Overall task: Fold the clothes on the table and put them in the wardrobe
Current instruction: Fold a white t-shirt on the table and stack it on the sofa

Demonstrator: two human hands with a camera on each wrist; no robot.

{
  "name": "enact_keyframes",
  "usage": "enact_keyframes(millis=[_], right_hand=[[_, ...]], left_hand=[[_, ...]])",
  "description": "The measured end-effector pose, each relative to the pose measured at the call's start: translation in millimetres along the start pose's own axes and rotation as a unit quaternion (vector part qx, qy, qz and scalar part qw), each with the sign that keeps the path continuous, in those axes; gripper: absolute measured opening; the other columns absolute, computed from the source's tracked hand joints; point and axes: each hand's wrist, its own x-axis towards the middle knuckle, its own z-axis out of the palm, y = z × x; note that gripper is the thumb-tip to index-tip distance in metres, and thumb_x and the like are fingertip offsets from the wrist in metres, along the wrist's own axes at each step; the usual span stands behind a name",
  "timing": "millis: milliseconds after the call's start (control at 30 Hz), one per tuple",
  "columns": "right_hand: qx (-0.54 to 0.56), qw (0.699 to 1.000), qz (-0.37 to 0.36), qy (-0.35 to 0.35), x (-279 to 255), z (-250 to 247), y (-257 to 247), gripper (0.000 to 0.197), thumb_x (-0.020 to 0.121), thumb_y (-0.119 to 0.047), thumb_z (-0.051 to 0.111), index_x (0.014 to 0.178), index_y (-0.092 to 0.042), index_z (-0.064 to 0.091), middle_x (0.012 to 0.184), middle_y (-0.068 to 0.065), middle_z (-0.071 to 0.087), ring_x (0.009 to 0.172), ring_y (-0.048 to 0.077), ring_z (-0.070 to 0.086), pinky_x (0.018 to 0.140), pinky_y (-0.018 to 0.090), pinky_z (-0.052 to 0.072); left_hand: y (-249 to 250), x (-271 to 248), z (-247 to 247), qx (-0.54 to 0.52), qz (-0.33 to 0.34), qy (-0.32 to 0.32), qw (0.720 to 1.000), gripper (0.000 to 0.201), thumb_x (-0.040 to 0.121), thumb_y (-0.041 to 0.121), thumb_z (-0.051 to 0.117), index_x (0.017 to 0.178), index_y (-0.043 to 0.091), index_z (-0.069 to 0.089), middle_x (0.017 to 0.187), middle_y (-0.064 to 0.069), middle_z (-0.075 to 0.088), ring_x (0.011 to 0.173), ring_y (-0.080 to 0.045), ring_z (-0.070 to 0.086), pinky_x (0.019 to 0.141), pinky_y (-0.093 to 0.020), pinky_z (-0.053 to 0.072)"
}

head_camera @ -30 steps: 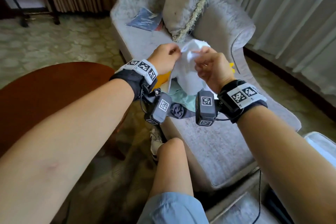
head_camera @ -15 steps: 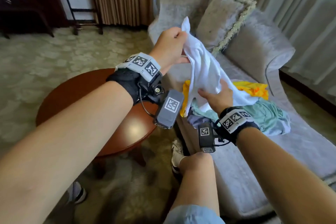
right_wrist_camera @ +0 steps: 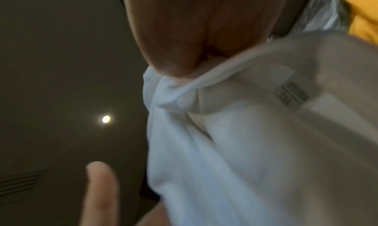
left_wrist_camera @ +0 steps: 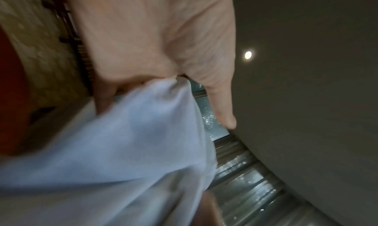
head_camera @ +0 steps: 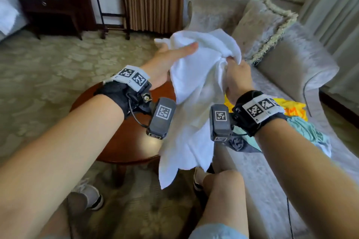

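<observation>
Little is done: a white T-shirt [head_camera: 196, 91] is held unfolded, pinched by the left hand [head_camera: 167, 64] and right hand [head_camera: 236, 75], while other clothes [head_camera: 303, 126] are left heaped on the sofa [head_camera: 291, 68].

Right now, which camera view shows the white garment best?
The head view: the white garment shows whole, bunched between the left hand and right hand, hanging over the round table. The left wrist view shows only blurred cloth in that hand's grip; the right wrist view shows a pinched edge and label.
</observation>
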Motion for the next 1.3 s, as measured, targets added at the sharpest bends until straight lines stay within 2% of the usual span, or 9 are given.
enact_keyframes(millis=[133,267,433,600,700,833,967,1100,1300], right_hand=[[0.052,0.996,0.036,-0.062,-4,38,-12,0.025,0.102,-0.020,0.046,0.077,-0.020,0.050,0.077,-0.004,0.055,0.066,0.010,0.053,0.062,0.023,0.046],[0.039,0.996,0.051,-0.063,-9,71,5,0.031,0.099,-0.011,0.044,0.069,-0.016,0.050,0.071,0.002,0.053,0.080,0.023,0.057,0.074,0.041,0.048],[-0.037,0.996,0.079,-0.008,-13,86,40,0.021,0.098,-0.026,0.048,0.096,-0.008,0.059,0.091,0.010,0.054,0.085,0.024,0.047,0.076,0.033,0.037],[-0.045,0.996,0.076,-0.011,-19,91,48,0.019,0.090,-0.033,0.060,0.081,-0.017,0.058,0.072,0.001,0.056,0.075,0.022,0.055,0.071,0.031,0.047],[0.050,0.990,0.107,-0.080,-28,104,35,0.020,0.089,-0.016,0.066,0.107,-0.010,0.061,0.077,0.004,0.059,0.064,0.014,0.060,0.050,0.018,0.045],[0.090,0.975,0.082,-0.188,-45,126,13,0.045,0.077,-0.001,0.064,0.119,-0.017,0.058,0.098,-0.002,0.064,0.098,0.013,0.058,0.077,0.026,0.043],[0.070,0.949,0.071,-0.300,-64,130,7,0.039,0.076,0.006,0.061,0.102,-0.021,0.063,0.098,0.001,0.062,0.092,0.015,0.059,0.077,0.028,0.045],[-0.030,0.923,0.125,-0.364,-64,114,29,0.033,0.078,0.002,0.066,0.103,-0.019,0.067,0.101,0.002,0.067,0.096,0.015,0.063,0.082,0.030,0.052],[0.008,0.933,0.179,-0.312,-57,102,56,0.029,0.082,-0.002,0.069,0.107,-0.017,0.067,0.099,0.001,0.071,0.100,0.019,0.067,0.080,0.031,0.051]], left_hand=[[-45,-44,-29,0.098,-0.135,-0.066,0.984,0.097,0.062,0.021,0.088,0.143,0.019,0.035,0.129,-0.001,0.062,0.118,-0.022,0.060,0.092,-0.040,0.052],[-72,-67,-63,0.176,-0.201,-0.080,0.960,0.047,0.079,0.008,0.076,0.123,0.000,0.060,0.118,-0.018,0.067,0.109,-0.033,0.065,0.100,-0.048,0.048],[-64,-81,-112,0.278,-0.196,-0.008,0.940,0.037,0.099,0.024,0.051,0.121,-0.006,0.058,0.122,-0.026,0.062,0.101,-0.029,0.062,0.088,-0.036,0.049],[-37,-85,-142,0.358,-0.152,0.050,0.920,0.047,0.099,0.038,0.049,0.131,0.003,0.055,0.121,-0.008,0.063,0.109,-0.025,0.060,0.100,-0.038,0.045],[-25,-84,-145,0.324,-0.120,0.131,0.929,0.041,0.101,0.031,0.047,0.120,-0.003,0.059,0.106,-0.017,0.062,0.092,-0.030,0.059,0.078,-0.035,0.047],[-14,-86,-131,0.201,-0.077,0.169,0.962,0.026,0.102,0.023,0.046,0.090,0.004,0.059,0.083,-0.010,0.063,0.075,-0.022,0.061,0.068,-0.029,0.048],[4,-79,-122,0.156,-0.028,0.195,0.968,0.036,0.098,0.020,0.046,0.071,0.015,0.069,0.080,-0.009,0.059,0.073,-0.021,0.059,0.070,-0.028,0.046],[12,-71,-131,0.168,-0.010,0.246,0.955,0.030,0.094,0.021,0.046,0.078,0.022,0.071,0.082,-0.005,0.059,0.075,-0.020,0.057,0.067,-0.025,0.045],[2,-57,-156,0.241,-0.016,0.266,0.933,0.048,0.088,0.020,0.043,0.136,0.018,0.042,0.128,-0.005,0.052,0.119,-0.024,0.052,0.102,-0.042,0.045]])
